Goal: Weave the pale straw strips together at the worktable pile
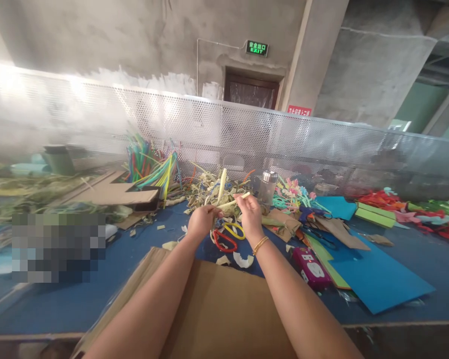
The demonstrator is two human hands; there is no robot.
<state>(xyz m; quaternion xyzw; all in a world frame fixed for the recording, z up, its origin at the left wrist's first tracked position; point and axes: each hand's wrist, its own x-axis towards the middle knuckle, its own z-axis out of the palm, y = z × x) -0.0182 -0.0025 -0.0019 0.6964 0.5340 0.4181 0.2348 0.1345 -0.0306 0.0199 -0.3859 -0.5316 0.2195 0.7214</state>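
Note:
Both my hands are raised over the blue table (97,294), pinching pale yellow-green leaf strips (228,197). My left hand (202,219) is closed around the lower end of the strips, one strip sticking upward. My right hand (250,214), with a gold bracelet on the wrist, pinches a strip that runs across towards the left hand. Below them lie scissors with red and yellow handles (230,237). A heap of leaf scraps (213,192) sits just behind my hands.
A brown cardboard sheet (217,309) lies under my forearms. Coloured straws (153,167) stand at the back left, a clear jar with a metal lid (267,189) behind my right hand. Blue and green paper sheets (374,279), a purple box (312,269) and a perforated metal screen (284,134) are at right and behind.

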